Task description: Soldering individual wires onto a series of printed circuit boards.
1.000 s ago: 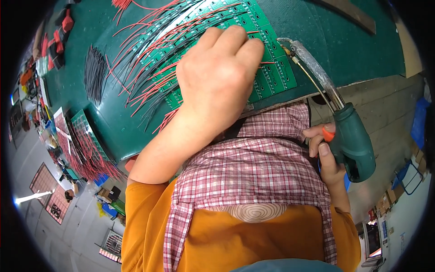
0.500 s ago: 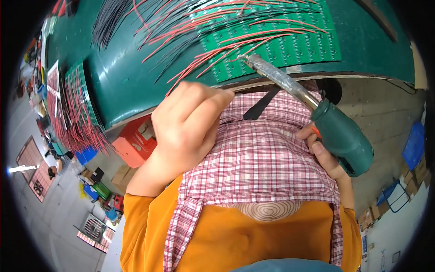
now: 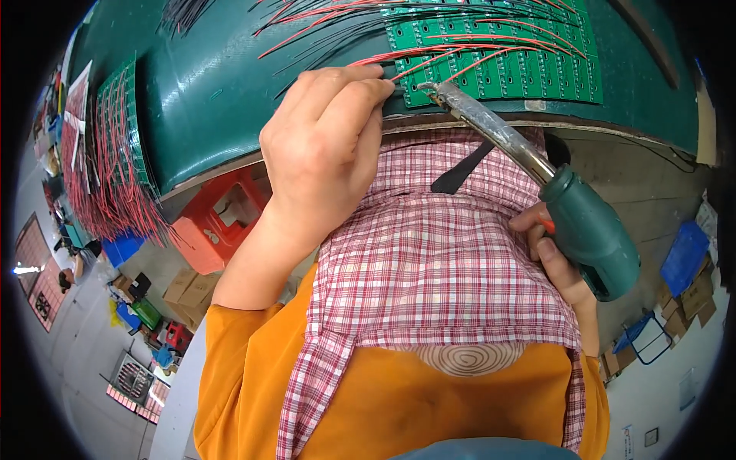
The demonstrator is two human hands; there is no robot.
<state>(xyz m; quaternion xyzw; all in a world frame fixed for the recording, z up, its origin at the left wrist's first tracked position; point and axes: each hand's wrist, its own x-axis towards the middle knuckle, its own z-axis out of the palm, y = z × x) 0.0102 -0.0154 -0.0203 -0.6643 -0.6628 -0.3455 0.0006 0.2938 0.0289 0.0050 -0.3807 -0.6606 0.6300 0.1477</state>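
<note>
Beside the green board (image 3: 502,80), the left hand (image 3: 326,138) seems to pinch a red wire (image 3: 429,64), while the right hand (image 3: 558,264) grips a soldering gun (image 3: 592,230), tilted probably for reaching the board.

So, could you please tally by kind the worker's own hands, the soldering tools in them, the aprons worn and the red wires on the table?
Hands: 2, the left hand and the right hand
Green-handled soldering gun: 1
Checked apron: 1
Total: 4, leaving out the red wires, which overlap too much to count
</note>
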